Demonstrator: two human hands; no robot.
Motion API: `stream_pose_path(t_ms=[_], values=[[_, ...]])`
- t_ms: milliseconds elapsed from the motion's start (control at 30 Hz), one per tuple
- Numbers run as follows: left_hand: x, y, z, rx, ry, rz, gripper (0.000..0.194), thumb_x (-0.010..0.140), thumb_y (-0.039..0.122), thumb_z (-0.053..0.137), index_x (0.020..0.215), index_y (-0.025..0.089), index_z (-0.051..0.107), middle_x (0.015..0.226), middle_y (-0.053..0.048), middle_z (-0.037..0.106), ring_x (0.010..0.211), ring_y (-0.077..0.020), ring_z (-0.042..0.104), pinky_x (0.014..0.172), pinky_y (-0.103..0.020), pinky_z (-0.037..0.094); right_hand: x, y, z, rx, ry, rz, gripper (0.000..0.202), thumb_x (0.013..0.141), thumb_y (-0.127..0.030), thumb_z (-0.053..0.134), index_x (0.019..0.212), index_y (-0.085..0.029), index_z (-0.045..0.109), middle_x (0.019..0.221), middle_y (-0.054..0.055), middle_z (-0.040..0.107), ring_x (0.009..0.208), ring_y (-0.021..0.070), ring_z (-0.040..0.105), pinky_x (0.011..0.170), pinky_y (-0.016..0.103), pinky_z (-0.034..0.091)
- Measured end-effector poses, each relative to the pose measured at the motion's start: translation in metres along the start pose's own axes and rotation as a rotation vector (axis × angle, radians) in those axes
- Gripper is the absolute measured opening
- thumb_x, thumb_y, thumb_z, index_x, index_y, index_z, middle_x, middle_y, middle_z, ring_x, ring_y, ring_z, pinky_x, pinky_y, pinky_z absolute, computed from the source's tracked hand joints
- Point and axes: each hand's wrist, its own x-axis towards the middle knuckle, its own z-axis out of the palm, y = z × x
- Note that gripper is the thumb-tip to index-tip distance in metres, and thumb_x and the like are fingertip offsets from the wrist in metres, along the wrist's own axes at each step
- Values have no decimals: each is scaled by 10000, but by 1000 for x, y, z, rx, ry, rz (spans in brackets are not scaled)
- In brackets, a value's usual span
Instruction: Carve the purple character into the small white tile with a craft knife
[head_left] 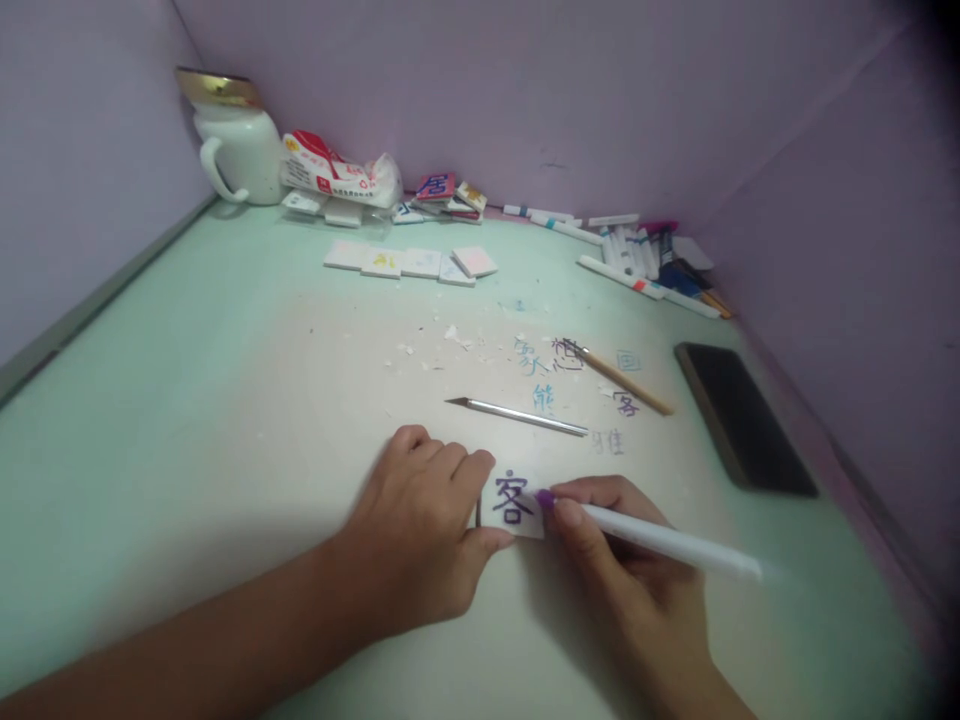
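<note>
My left hand [435, 520] grips the left side of a small white square tile [491, 512], thumb at its lower edge and fingers at its upper left. A dark purple character is drawn on the tile's face. Between the thumb and fingers of my right hand [622, 550] is a white marker [675, 540] with a purple end, its tip by the tile's right edge. Just beyond the tile lies a craft knife [525, 415] with a silver handle. A wooden-handled tool [626, 380] rests to its right, over characters written on the tabletop.
A dark phone [742, 420] lies at the right. White scraps [452, 333] are scattered mid-table. Along the back stand a white mug [251, 155], a plastic packet [337, 175], several tiles [420, 262] and a heap of markers [630, 255]. Walls close in the back and sides.
</note>
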Motion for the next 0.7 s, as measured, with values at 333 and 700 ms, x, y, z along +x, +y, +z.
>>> stream_pose_path(t_ms=[333,700], values=[[0,0,0,-9,-2,-3,222,847,313,542,991,144,563,761,-64,581,708,-226,494,789,-426,348,1,2,-1,-10,36,5,193,789,-401,679,741,-214,665,563,-19,575,499,127,476,461,247,358],[1,0,0,-2,-3,7,226,848,307,547,989,131,566,746,-52,559,702,-225,478,788,-426,344,1,0,0,12,30,-17,157,786,-382,687,740,-232,683,597,-18,630,540,136,539,492,239,410]])
